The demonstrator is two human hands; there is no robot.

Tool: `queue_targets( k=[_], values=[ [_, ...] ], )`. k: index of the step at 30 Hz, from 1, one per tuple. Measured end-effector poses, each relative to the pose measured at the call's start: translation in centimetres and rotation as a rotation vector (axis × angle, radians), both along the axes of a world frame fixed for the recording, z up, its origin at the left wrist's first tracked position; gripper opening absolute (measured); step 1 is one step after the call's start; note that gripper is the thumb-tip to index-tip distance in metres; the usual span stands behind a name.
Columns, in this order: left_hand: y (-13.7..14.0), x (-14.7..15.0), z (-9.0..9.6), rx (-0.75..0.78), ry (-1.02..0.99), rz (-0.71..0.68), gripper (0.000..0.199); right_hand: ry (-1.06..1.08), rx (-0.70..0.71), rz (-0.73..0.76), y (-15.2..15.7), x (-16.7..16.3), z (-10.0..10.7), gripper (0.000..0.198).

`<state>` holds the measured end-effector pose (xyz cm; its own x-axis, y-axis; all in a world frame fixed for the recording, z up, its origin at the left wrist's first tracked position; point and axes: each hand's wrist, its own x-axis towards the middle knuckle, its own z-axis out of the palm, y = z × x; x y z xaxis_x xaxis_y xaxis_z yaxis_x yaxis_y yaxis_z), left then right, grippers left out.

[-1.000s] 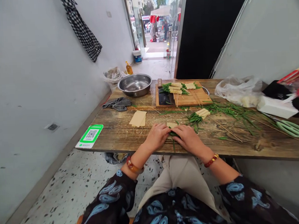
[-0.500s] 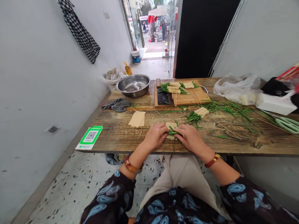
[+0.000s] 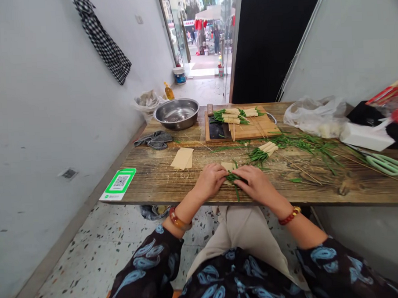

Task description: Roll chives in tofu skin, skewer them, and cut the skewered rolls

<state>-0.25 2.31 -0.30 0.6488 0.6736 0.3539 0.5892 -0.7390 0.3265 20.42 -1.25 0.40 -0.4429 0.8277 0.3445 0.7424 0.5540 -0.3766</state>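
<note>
Near the table's front edge, my left hand [image 3: 209, 181] and my right hand [image 3: 257, 181] face each other over one tan tofu-skin sheet [image 3: 228, 166]. Both have their fingers closed on a small bunch of green chives [image 3: 232, 177] lying across it. A few chive ends stick out toward me. The fingertips hide part of the sheet. More flat tofu-skin sheets [image 3: 182, 158] lie to the left. Right of my hands rest several finished rolls [image 3: 269, 148] of tofu skin with chives poking out.
A wooden cutting board [image 3: 251, 131] holds more rolls and a dark-bladed cleaver [image 3: 219, 129]. Behind stands a steel basin [image 3: 177, 114], beside a grey cloth [image 3: 154, 140]. Loose chives [image 3: 304, 144], green-handled scissors [image 3: 386, 163] and plastic bags [image 3: 316, 117] occupy the right. A QR-code card [image 3: 119, 184] lies at left.
My fingers have shifted slightly on the chives, bunching them closer together over the sheet. A chive end now hangs lower toward the table edge. The camera view has moved slightly.
</note>
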Motion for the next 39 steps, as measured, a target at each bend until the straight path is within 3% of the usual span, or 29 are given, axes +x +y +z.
queue_targets(
  k=[4,9,14,21,24,27,30,34,39],
  values=[
    [-0.1,-0.2,-0.1,0.017,0.002,-0.008,0.019,0.137,-0.022,-0.072,0.2,0.8,0.2,0.027],
    [-0.2,-0.1,0.3,-0.021,0.016,0.061,0.015,-0.029,0.003,-0.011,0.3,-0.9,0.2,0.026],
    [-0.9,-0.2,1.2,-0.042,0.044,0.092,0.015,-0.089,0.044,-0.069,0.4,-1.7,-0.3,0.016],
    [0.0,0.0,1.7,0.135,0.184,-0.014,0.019,-0.185,0.081,-0.106,0.4,-2.1,0.5,0.012],
    [0.9,0.2,1.3,0.202,0.229,-0.044,0.020,-0.095,0.074,-0.074,0.5,-1.3,1.2,0.016],
    [1.0,0.1,1.0,0.219,0.215,-0.050,0.017,0.111,0.074,-0.092,1.0,1.9,2.0,0.024],
    [1.0,-0.1,0.6,0.222,0.198,-0.040,0.017,0.197,0.062,-0.218,2.6,8.2,2.4,0.023],
    [1.1,-0.2,0.2,0.215,0.152,-0.050,0.017,0.022,-0.030,-0.652,4.7,18.6,2.3,0.024],
    [1.3,-0.3,0.2,0.212,0.106,-0.066,0.017,-0.086,-0.081,-0.875,7.0,26.9,1.5,0.031]
  ],
)
